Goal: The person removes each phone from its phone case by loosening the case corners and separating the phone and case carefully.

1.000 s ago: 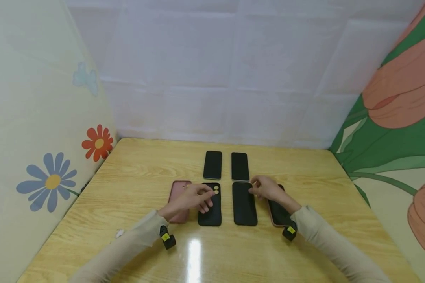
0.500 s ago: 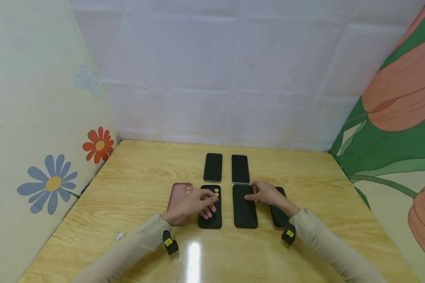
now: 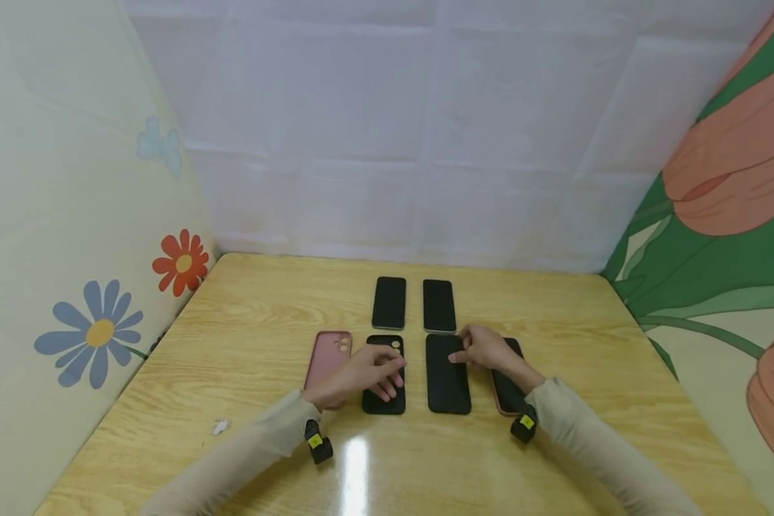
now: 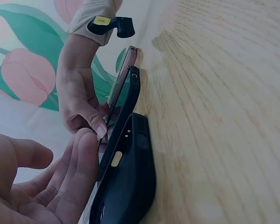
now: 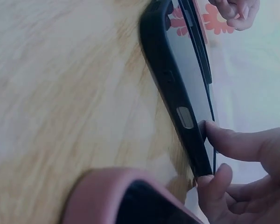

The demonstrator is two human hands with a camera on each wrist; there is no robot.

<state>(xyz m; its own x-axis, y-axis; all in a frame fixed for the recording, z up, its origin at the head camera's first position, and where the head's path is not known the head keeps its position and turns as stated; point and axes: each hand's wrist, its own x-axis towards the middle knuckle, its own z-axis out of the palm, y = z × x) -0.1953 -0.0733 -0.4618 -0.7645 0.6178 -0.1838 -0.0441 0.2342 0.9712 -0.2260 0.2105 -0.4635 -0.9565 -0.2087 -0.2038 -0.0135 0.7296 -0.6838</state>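
My right hand pinches the upper right edge of a phone in a black case, lying screen up on the table. In the right wrist view its thumb is over the screen edge, with fingers at the case's side. Left of that phone lies an empty black phone case, inner side up with camera holes at its top. My left hand hovers over this case, fingers loosely bent and nothing between them. In the left wrist view its fingertips are beside the case.
An empty pink phone case lies at the left, partly behind my left hand. A phone in a pink case is under my right wrist. Behind lie two bare black phones. A small white scrap lies at the left.
My left hand has shifted slightly right and down over the empty black case. The right thumb has moved left, further onto the phone's screen. Phones and cases stay put.
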